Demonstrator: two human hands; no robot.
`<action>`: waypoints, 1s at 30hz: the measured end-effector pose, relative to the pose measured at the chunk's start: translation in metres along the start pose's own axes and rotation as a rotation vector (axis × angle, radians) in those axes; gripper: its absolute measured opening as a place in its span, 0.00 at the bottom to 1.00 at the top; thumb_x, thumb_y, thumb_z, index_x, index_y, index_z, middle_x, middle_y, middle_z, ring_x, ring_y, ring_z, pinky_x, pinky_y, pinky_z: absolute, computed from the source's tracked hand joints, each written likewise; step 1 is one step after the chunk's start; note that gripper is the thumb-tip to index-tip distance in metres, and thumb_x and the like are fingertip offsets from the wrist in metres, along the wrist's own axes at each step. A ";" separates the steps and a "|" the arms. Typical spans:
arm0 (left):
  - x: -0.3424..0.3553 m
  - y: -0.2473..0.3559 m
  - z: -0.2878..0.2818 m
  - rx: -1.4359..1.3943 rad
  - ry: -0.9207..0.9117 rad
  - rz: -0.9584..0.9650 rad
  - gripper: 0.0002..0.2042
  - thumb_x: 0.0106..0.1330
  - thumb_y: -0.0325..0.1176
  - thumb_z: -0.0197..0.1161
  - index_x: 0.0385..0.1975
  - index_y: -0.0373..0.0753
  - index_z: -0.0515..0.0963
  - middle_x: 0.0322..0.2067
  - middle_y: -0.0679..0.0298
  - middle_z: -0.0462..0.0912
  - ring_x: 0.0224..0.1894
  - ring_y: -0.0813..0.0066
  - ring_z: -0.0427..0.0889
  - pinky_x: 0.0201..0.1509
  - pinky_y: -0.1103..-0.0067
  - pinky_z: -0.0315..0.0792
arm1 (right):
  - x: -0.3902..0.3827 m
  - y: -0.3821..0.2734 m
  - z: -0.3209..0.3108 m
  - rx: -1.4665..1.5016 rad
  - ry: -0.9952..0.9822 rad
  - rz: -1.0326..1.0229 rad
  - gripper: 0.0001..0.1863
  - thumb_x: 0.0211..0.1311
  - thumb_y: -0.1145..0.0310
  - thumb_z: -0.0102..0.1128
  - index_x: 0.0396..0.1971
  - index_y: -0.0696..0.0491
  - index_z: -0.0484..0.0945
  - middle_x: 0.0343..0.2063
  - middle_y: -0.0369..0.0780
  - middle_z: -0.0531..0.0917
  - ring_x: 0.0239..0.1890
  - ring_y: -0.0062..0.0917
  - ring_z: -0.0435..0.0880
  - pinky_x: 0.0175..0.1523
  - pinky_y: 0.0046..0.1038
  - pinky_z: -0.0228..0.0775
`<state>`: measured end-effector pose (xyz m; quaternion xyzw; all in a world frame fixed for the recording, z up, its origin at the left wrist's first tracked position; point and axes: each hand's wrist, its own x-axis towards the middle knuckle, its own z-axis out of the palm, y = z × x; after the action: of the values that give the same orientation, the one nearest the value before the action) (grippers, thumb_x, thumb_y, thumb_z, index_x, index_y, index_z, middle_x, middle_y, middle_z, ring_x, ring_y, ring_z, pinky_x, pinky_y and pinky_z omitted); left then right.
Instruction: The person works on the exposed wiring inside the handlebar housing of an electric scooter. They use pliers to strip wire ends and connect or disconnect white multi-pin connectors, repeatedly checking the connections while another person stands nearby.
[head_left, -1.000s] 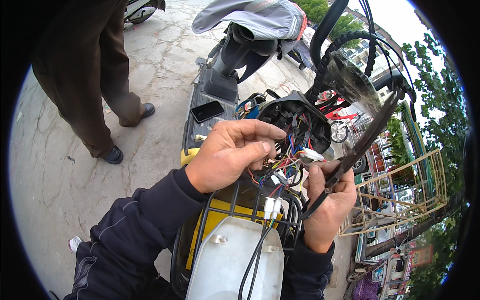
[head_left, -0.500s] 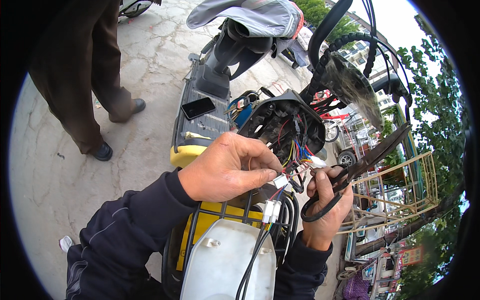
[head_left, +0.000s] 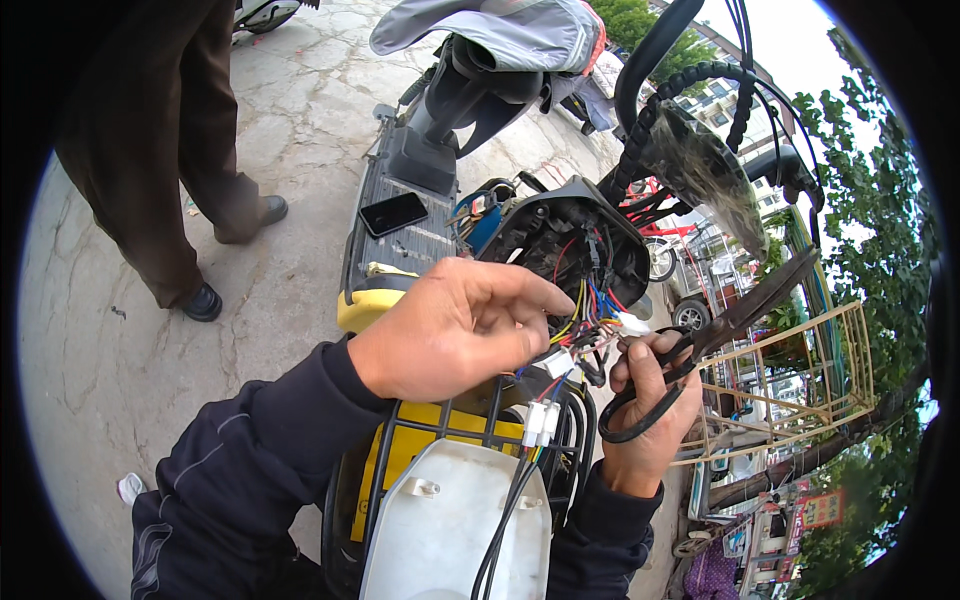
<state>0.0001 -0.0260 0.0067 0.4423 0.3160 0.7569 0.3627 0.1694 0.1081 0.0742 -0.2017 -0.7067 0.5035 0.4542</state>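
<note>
Over a scooter's opened black housing (head_left: 537, 222), my left hand (head_left: 455, 330) curls its fingers at a tangle of colored wires (head_left: 590, 300); what they hold is hidden. My right hand (head_left: 650, 410) grips large black scissors (head_left: 740, 310), blades pointing up-right, with its fingertips at the wires beside a white connector (head_left: 630, 325). Another white connector (head_left: 558, 364) hangs below my left fingers. Lower, two white plugs (head_left: 540, 424) join cables lying over a pale plastic panel (head_left: 450, 500) on a black basket.
A phone (head_left: 393, 213) lies on the ribbed floorboard. A person in dark trousers (head_left: 140, 210) stands at left on cracked pavement (head_left: 110, 400). Black handlebars with cables (head_left: 690, 80) rise at upper right. A pale metal frame (head_left: 820, 370), parked vehicles and trees are at right.
My left hand has moved down to the wires, then its index finger lifts slightly. The scissors have tilted rightward in my right hand. The whole view has shifted a little.
</note>
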 end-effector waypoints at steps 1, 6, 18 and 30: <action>0.000 -0.001 0.002 0.054 -0.026 0.029 0.16 0.68 0.20 0.60 0.55 0.28 0.80 0.35 0.63 0.85 0.29 0.88 0.77 0.35 0.87 0.72 | -0.002 -0.001 0.001 0.007 -0.040 0.012 0.11 0.63 0.79 0.65 0.41 0.56 0.73 0.34 0.40 0.81 0.27 0.20 0.77 0.32 0.20 0.66; 0.002 -0.006 0.006 0.103 -0.008 0.055 0.10 0.69 0.26 0.67 0.47 0.28 0.83 0.27 0.68 0.84 0.26 0.90 0.77 0.28 0.87 0.68 | -0.009 -0.002 0.008 -0.035 -0.072 -0.013 0.12 0.63 0.80 0.66 0.42 0.56 0.74 0.33 0.40 0.82 0.27 0.20 0.78 0.32 0.20 0.66; 0.006 -0.003 0.000 0.019 0.211 0.004 0.15 0.77 0.34 0.60 0.51 0.27 0.82 0.35 0.59 0.90 0.29 0.85 0.82 0.33 0.86 0.77 | -0.012 -0.002 0.012 -0.048 -0.141 0.020 0.13 0.63 0.80 0.68 0.42 0.56 0.73 0.32 0.40 0.82 0.25 0.18 0.77 0.31 0.18 0.68; 0.004 0.000 0.000 0.003 0.171 -0.051 0.16 0.78 0.36 0.59 0.53 0.28 0.80 0.33 0.58 0.90 0.30 0.81 0.86 0.31 0.86 0.77 | -0.013 -0.004 0.010 -0.025 -0.172 0.053 0.13 0.63 0.79 0.70 0.42 0.57 0.73 0.34 0.40 0.83 0.29 0.17 0.80 0.36 0.19 0.74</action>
<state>-0.0010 -0.0230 0.0085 0.3682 0.3581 0.7820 0.3531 0.1689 0.0914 0.0713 -0.1818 -0.7438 0.5220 0.3759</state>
